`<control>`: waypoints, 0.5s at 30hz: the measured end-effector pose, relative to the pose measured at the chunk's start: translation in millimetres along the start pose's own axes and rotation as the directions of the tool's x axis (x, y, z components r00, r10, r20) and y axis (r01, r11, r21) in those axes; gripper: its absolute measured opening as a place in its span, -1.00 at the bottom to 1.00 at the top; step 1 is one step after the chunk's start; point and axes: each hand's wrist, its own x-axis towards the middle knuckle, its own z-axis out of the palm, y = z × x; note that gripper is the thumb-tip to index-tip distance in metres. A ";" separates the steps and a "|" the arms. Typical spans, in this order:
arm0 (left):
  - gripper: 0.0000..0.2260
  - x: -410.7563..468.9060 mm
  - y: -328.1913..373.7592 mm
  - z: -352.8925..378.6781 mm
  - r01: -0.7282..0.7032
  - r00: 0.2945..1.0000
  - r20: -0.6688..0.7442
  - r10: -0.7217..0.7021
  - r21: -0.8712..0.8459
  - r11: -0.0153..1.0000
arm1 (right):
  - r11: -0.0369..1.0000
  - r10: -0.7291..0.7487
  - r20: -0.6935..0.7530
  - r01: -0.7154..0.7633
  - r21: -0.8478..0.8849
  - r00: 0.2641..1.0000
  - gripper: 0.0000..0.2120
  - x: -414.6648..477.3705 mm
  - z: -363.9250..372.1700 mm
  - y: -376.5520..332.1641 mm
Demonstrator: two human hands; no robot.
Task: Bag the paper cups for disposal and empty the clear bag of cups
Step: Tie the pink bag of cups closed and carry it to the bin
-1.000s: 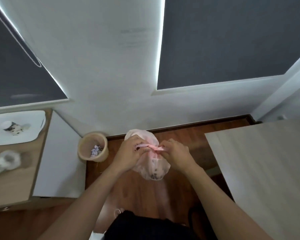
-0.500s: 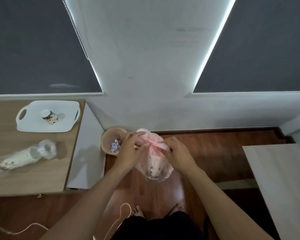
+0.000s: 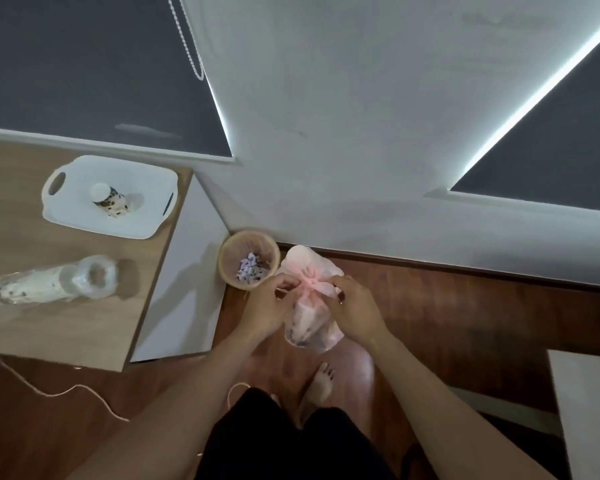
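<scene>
Wooden worktop (image 3: 49, 271) carries the clear bag (image 3: 49, 287) of cups, unemptied, while over the floor left hand (image 3: 267, 308) and right hand (image 3: 355, 310) each pinch the pink bag (image 3: 309, 323) neck, knotting; next, cinch tight.

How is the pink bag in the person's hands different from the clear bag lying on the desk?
The pink bag is tinted and held above the floor by the left hand and right hand; the clear bag is see-through and lies on its side on the desk, untouched. The pink bag's neck is gathered shut; the clear bag's mouth gapes open. Both hold spotted paper cups.
</scene>
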 end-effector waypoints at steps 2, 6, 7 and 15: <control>-0.84 29.2 -21.3 6.4 0.052 0.999 -0.002 -0.052 0.011 0.999 | 1.000 0.016 0.030 -0.016 -0.003 0.999 -0.77 29.6 13.5 19.3; -0.94 79.6 -69.0 26.6 0.157 0.988 0.007 -0.157 -0.010 0.987 | 0.995 0.097 0.118 -0.094 -0.031 0.988 -0.76 82.1 44.9 60.0; -0.92 93.0 -83.0 32.1 0.172 0.985 0.007 -0.172 -0.018 0.985 | 0.992 0.128 0.145 -0.124 -0.039 0.981 -0.78 96.2 52.5 69.2; -0.90 201.0 -222.7 83.7 0.237 0.971 0.036 -0.236 -0.002 0.972 | 0.957 0.289 0.228 -0.280 -0.070 0.930 -0.71 209.6 146.2 171.7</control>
